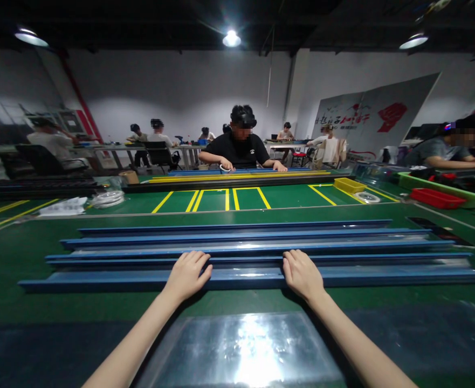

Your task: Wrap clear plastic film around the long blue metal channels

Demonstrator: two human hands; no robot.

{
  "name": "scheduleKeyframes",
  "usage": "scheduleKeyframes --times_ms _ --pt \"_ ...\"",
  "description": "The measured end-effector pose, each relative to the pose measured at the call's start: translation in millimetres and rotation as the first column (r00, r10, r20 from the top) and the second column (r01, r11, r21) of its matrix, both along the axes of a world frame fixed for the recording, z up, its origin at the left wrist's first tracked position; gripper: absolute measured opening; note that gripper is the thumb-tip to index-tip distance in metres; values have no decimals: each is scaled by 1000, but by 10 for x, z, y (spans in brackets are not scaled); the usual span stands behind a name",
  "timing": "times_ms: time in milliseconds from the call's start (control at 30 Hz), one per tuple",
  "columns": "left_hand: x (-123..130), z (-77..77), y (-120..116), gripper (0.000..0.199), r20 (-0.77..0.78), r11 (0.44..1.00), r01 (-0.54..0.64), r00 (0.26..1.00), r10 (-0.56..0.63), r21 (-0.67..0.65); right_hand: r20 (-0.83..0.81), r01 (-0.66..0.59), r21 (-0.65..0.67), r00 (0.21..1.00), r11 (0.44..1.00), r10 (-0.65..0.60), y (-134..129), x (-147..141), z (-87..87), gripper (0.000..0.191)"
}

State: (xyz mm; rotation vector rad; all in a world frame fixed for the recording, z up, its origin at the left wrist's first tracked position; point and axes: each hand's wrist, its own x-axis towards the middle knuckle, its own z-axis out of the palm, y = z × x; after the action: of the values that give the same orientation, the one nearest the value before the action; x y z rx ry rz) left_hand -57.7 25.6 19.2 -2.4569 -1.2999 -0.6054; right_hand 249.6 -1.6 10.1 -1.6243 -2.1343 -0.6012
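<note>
Several long blue channel-shaped profiles (245, 281) lie side by side across the green table in front of me. My left hand (188, 274) rests on the nearest one, left of its middle, with fingers curled over the far wall and thumb toward the inside. To the right, my right hand (304, 275) grips the same profile in a mirrored way. The fingertips of both hands are partly hidden behind the profile's wall. Right behind it lies another blue profile (257, 247), which I do not clearly touch.
A shiny clear sheet (237, 350) covers the table's near edge. Across the table sits a co-worker in a black shirt (237, 148), behind yellow and black profiles. Coiled white cable (108, 199), a yellow tray (349, 186), a red tray (437, 198) and a dark flat object (441, 231) lie around.
</note>
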Motion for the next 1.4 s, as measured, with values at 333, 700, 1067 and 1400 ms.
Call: scheduleKeyframes --times_ms 333,700,1067,1400 --pt "523 -2 -54 27 88 1000 -21 996 22 -23 18 -4 -11 1000 1000 4 0 -95 17 27" --pt "212 21 -74 29 68 990 -125 989 129 -63 35 14 -35 999 999 -12 -12 -51 78 25" --pt "127 35 -76 29 35 976 -211 976 213 -61 36 3 -26 999 1000 -2 12 -29 70 23" --pt "151 31 -69 28 43 970 -239 970 241 -45 4 -61 -44 998 997 62 35 23 66 21"
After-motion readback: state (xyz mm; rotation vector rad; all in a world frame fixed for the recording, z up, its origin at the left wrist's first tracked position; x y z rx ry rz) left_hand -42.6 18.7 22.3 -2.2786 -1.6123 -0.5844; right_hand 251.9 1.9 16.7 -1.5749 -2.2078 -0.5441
